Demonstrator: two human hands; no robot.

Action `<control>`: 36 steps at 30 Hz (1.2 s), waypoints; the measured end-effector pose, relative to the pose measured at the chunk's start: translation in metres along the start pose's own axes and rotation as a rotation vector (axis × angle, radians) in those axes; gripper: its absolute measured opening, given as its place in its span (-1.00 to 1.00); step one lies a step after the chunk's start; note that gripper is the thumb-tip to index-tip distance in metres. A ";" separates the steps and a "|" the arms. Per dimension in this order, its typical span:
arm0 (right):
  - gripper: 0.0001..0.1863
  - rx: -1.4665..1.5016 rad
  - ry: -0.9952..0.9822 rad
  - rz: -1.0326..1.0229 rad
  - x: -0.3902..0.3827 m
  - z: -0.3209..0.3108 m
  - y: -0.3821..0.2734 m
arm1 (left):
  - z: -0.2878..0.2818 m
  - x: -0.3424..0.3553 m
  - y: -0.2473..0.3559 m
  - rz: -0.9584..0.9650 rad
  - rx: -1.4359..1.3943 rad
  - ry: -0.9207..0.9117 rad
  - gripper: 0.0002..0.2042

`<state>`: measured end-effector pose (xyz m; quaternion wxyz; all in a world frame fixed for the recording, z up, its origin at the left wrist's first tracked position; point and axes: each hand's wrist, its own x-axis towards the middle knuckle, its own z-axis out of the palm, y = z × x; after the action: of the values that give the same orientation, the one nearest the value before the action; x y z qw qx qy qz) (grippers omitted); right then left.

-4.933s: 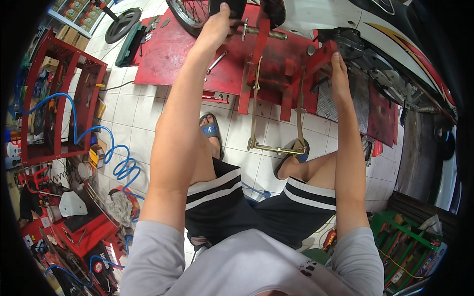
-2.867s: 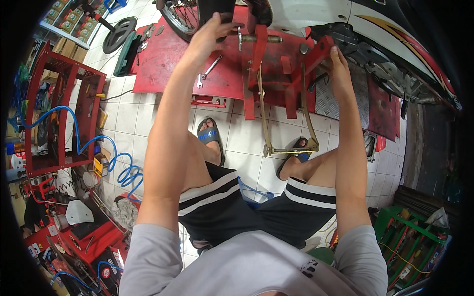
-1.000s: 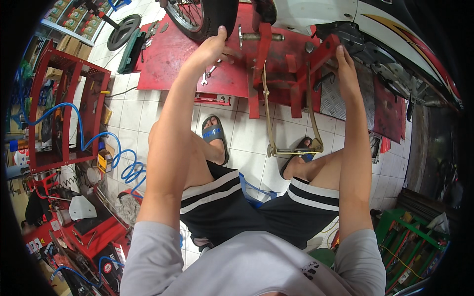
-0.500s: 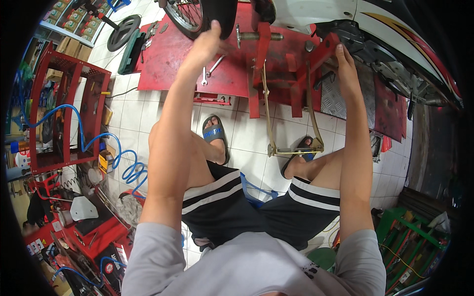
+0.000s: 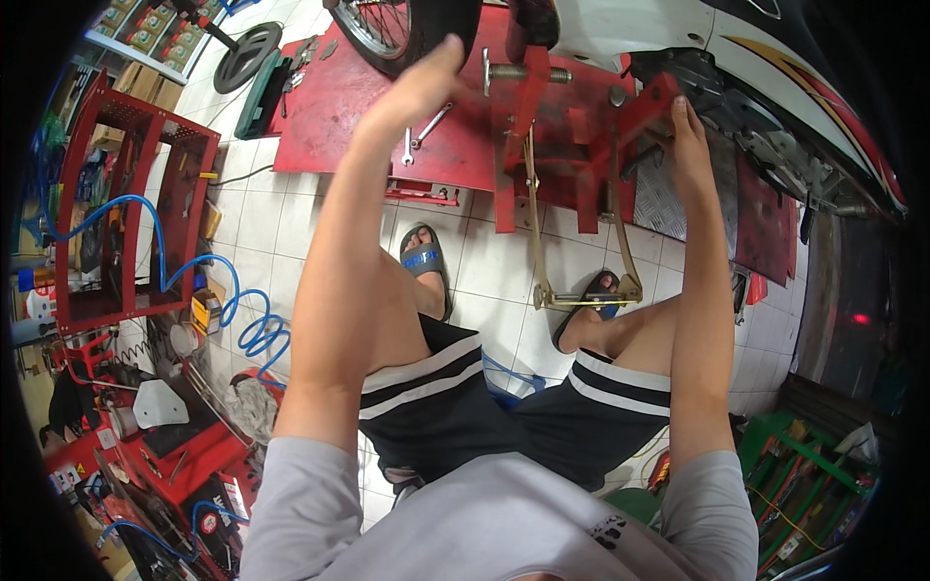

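Right, so the left hand [image 5: 426, 85] is hanging just short of the T-handle [image 5: 486, 74] on the red clamp stand [image 5: 528, 97], thumb sticking up across the view of the tyre [image 5: 446, 19]. It's sitting loosely open, fingers partly blurred, with nothing visible in its grasp; can't tell if it's touching the tyre. The T-handle is standing just off its fingers, to the right, with the threaded screw [image 5: 533, 75] running rightward through the stand's upright.

The right hand [image 5: 690, 137] is resting on the outer end of the stand's right arm, fingers lying fairly straight along it. Thumb and underside aren't showing, so I can't tell whether it's gripping or only bracing.

Basically the stand is sitting between the two hands, screw nearer the left. Its legs are hanging past the near edge of the red platform [image 5: 329, 126], and the brass-coloured linkage [image 5: 586, 299] is reaching down over the right sandal. Can't tell if they're touching.

Two wrenches [image 5: 408, 147] [image 5: 432, 127] are lying on the platform below the left hand. White motorcycle bodywork [image 5: 620, 24] is filling the far side.
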<state>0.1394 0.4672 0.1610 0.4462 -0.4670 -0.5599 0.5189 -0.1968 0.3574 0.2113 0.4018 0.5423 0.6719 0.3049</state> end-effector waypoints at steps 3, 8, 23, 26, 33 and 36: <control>-0.43 -0.036 -0.051 -0.017 -0.003 -0.002 -0.006 | 0.009 0.002 0.005 -0.250 -0.120 -0.166 -0.27; -0.60 -0.205 0.158 -0.304 -0.006 0.007 -0.010 | 0.015 0.006 0.000 0.094 -0.253 0.118 -0.42; -0.67 -0.368 -0.223 -0.514 -0.017 0.089 -0.049 | 0.008 0.012 0.013 -0.264 -0.163 0.027 -0.29; -0.62 -0.357 -0.388 -0.414 0.006 0.084 -0.026 | 0.019 0.013 0.018 -0.146 -0.349 0.111 -0.36; -0.72 -0.231 -0.462 -0.294 0.010 0.092 -0.024 | 0.015 0.011 0.011 -0.085 -0.401 0.191 -0.40; -0.74 -0.294 -0.503 -0.187 0.015 0.085 -0.026 | 0.013 0.012 0.012 -0.097 -0.388 0.180 -0.39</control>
<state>0.0520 0.4676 0.1816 0.2669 -0.3300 -0.7625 0.4883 -0.1807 0.3718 0.2121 0.4514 0.3926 0.6590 0.4559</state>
